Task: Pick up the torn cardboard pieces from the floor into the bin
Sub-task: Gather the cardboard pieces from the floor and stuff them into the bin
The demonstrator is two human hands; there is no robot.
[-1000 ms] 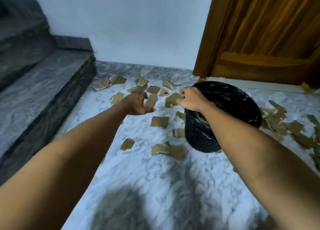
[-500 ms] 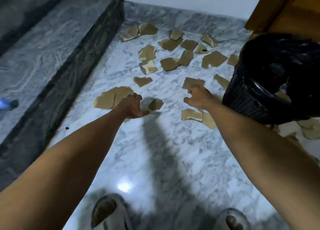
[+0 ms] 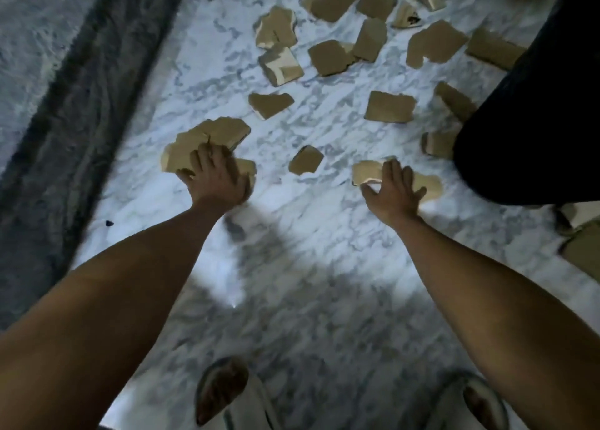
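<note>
Both hands are down on the white grey-veined marble floor (image 3: 292, 267), well apart from each other. The left hand (image 3: 216, 178) has its fingers spread flat on the big jagged-edged tan cardboard piece (image 3: 207, 139), with a smaller scrap poking out just beside its thumb side; can't tell whether it actually has a grip on anything yet. The right hand (image 3: 394, 191) rests with straight fingers on a pale torn cardboard scrap (image 3: 368, 171), and another bit shows just right of it by the bin. The black round bin (image 3: 532, 121) fills the right edge, blurry, sitting on the floor with scraps right up against it. Counting the loose brown torn cardboard pieces (image 3: 389, 106) spread ahead of the hands, I get roughly fifteen, all flat, matte, ragged at the edges, some showing paler torn layers. A couple more lie at the far right. One dark grey stone step (image 3: 81, 89) runs along the left. Two feet in pale slippers (image 3: 224, 394) sit at the bottom.
</note>
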